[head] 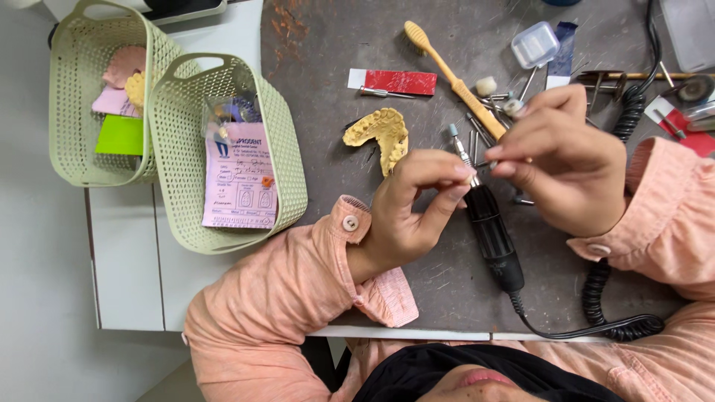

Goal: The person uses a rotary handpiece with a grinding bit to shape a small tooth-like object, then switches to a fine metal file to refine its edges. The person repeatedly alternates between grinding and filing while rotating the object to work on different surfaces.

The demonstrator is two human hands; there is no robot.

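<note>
While left hand point(406, 205) pinches black handpiece point(491, 234), right hand point(566, 160) grips its tip; pink slip point(240, 179) in basket point(287, 160).

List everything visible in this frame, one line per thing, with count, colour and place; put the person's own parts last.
baskets: two, pale green, left, holding papers and casts
pink form: one, in the nearer basket
green card: one, in the farther basket
dental cast: one, yellow, centre of the grey worktop
toothbrush: one, tan, top centre
red strip: one, red and white, beside the toothbrush
plastic box: one, clear, top right
burs: several, metal, loose under the hands
handpiece: one, black, coiled cord, on the worktop between the hands
left hand: pinching near the handpiece tip
right hand: fingers pinched together beside the left hand
sleeves: two, peach
</note>
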